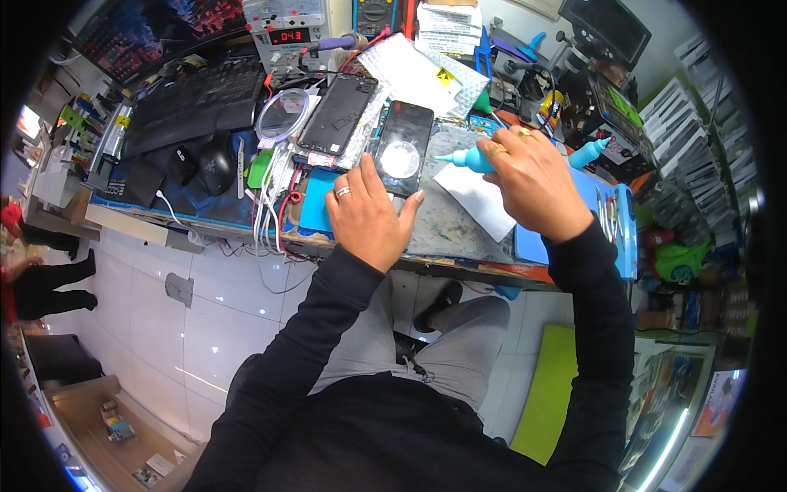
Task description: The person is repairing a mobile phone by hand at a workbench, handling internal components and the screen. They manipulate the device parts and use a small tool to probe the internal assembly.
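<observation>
A black smartphone (407, 125) lies on the workbench with a round whitish patch, perhaps a reflection, on its dark face. My left hand (369, 215) rests at its lower end, fingers spread; the index finger is by the left edge and the thumb near the lower right corner. My right hand (529, 182) is closed around a teal squeeze bottle (469, 159), its thin nozzle pointing left toward the phone. Another teal bottle (589, 153) shows beyond that hand. Beneath the held bottle lies a white tissue (477, 199). Left of the phone is a dark phone back housing (338, 115).
A power supply (288, 37) and a multimeter (377, 18) stand at the back. White cables (266, 193) hang over the bench front, by a clear tape roll (283, 115). A blue tool tray (625, 225) with tweezers sits right. Another person's legs (57, 283) show far left.
</observation>
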`<state>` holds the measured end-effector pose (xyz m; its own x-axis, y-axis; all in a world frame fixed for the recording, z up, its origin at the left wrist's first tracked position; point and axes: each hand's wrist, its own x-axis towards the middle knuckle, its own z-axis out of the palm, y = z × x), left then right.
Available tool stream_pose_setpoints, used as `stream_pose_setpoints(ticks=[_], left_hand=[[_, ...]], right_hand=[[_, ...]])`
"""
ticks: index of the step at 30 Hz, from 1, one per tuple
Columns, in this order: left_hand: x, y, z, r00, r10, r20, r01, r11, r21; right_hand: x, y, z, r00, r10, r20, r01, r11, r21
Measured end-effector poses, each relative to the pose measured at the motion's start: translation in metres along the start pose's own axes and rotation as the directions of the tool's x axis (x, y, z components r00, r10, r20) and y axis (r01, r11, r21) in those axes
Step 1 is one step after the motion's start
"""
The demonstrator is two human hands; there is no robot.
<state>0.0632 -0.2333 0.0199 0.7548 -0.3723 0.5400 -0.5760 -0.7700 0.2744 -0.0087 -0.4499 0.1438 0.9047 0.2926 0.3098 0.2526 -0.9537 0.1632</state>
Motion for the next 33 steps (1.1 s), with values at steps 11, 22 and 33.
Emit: stream_pose_setpoints(ticks=[11,22,33], left_hand=[[0.001,0.001,-0.001,1.0,-0.004,0.01,0.004,1.0,0.004],[0.0,0.001,-0.002,0.999,-0.023,0.034,0.023,1.0,-0.011],[0.001,-0.001,-0.001,0.998,-0.001,0.066,-0.003,0.999,0.05]], right_hand=[[0.03,0.012,0.01,0.998,-0.067,-0.015,0.062,0.975,-0.215],[0.039,0.021,0.026,0.997,-0.077,-0.029,0.07,0.981,-0.179],[0.015,0.02,0.041,0.953,0.179,-0.245,-0.143,0.977,0.159]])
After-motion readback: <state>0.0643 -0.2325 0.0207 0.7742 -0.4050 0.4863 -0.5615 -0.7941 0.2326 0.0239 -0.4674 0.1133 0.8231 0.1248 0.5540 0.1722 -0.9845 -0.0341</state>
